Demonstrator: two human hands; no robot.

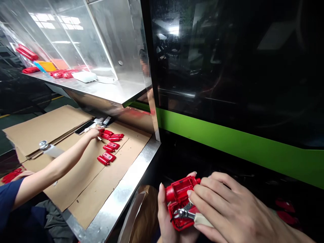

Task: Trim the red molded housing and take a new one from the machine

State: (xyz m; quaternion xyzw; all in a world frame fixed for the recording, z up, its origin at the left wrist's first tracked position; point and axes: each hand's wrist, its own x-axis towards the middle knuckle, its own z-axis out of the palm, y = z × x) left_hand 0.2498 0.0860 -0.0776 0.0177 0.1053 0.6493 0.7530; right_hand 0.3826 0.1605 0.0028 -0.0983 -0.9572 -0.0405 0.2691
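In the head view my left hand [165,217] is closed round a glossy red plastic part [181,187], hollow and box-like with a ribbed round end. My right hand [227,202] lies over it from the right, holding side cutters [204,220] with pale handles. Their metal jaws are over the part's lower hollow section, partly apart. Two fingertips of that hand also rest near the red part's edge. The palm of my left hand is largely hidden behind the part.
A co-worker's arm [63,163] reaches across a cardboard-covered table [83,184] to several red parts [108,157]. A phone [84,127] lies behind. Above is a metal shelf [106,91] with red pieces and an orange bin [47,66]. A brown paper bag [143,211] stands below the table edge.
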